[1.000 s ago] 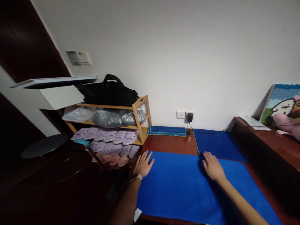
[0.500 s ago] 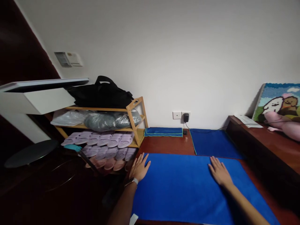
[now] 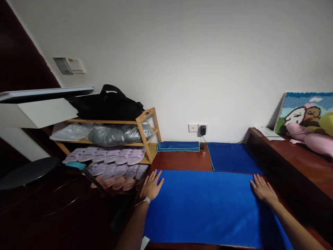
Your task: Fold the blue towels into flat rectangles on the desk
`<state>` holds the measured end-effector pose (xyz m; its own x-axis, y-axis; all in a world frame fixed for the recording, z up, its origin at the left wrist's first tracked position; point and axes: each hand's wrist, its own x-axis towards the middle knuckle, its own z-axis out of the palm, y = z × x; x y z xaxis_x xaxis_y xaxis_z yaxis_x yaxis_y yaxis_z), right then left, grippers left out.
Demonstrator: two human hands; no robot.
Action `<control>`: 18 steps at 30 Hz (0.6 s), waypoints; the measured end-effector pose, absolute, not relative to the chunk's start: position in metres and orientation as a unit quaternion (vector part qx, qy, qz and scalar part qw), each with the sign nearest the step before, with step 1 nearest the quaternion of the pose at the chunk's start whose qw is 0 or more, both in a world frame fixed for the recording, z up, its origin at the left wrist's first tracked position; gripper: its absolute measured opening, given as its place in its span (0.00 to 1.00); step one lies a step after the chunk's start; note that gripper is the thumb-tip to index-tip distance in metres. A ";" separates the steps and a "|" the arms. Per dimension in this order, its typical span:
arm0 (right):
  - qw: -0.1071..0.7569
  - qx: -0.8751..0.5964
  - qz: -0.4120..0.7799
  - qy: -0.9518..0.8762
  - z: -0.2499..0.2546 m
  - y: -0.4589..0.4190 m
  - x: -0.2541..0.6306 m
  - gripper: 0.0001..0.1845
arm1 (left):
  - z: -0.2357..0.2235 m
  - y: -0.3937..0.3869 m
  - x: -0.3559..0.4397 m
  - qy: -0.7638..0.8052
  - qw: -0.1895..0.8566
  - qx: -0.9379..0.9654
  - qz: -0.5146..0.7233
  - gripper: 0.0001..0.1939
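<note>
A bright blue cloth [image 3: 205, 205] lies spread over the reddish-brown wooden surface [image 3: 182, 161] before me. My left hand [image 3: 152, 185] rests flat on its far left corner, fingers apart, with a watch on the wrist. At the far right corner my right hand [image 3: 264, 189] lies flat with its fingers spread. Neither hand grips anything. Faint creases show in the cloth near my right forearm. Behind it, against the wall, are a folded blue cloth with green edging [image 3: 178, 146] on the left and a darker blue cloth [image 3: 234, 158] on the right.
To the left stands a wooden rack [image 3: 147, 139] with lilac slippers [image 3: 125, 156], plastic-wrapped items and a black bag [image 3: 109, 104]. A black plug [image 3: 203, 130] trails a cable rightward. On the raised right ledge [image 3: 293, 152] are a pink plush toy [image 3: 312, 140] and a dog picture [image 3: 304, 107].
My right hand has slid right across the cloth to its far right corner. My left hand stays on the left corner. The view has turned slightly right.
</note>
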<state>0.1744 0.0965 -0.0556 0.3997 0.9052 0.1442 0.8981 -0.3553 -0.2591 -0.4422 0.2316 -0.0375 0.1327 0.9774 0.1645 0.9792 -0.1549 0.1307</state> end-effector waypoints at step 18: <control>0.082 -0.723 0.079 -0.682 -0.046 0.133 -0.017 0.40 | -0.033 0.228 -0.441 -0.648 -0.002 -0.755 -0.105 0.31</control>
